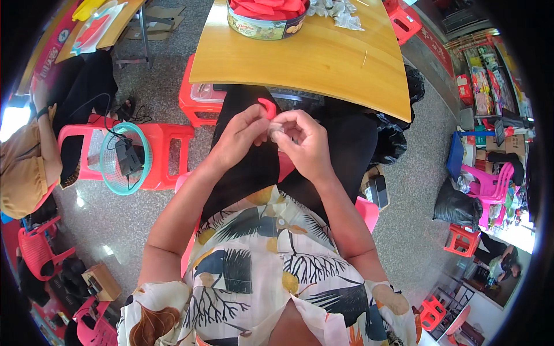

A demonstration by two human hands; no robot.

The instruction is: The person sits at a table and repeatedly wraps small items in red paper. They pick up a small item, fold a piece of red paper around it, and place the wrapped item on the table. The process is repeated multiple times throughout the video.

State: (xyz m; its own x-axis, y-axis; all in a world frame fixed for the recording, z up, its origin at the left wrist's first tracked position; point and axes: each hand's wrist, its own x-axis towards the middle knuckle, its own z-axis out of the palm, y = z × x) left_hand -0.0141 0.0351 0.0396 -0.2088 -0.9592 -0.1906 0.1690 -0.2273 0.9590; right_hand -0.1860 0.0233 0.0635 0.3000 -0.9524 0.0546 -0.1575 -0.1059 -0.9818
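Observation:
Above my lap, just off the near edge of the table, my two hands meet. My left hand (242, 135) is closed on a small curved red piece (269, 108), whose tip sticks up past the fingers. Thumb and fingers of my right hand (303, 138) pinch a small whitish, see-through scrap (276, 128), perhaps thin plastic, right against the red piece. Its exact shape is hidden by the fingers. On the table, a round printed tin (265, 29) holds a heap of similar red pieces (268, 8).
Crumpled clear plastic (340, 12) lies beside the tin on the yellow wooden table (300, 66). To the left, a turquoise basket (125, 190) with a black device rests on red stools (167, 144). Black bags (392, 144) stand at right. Another person (32, 155) sits at far left.

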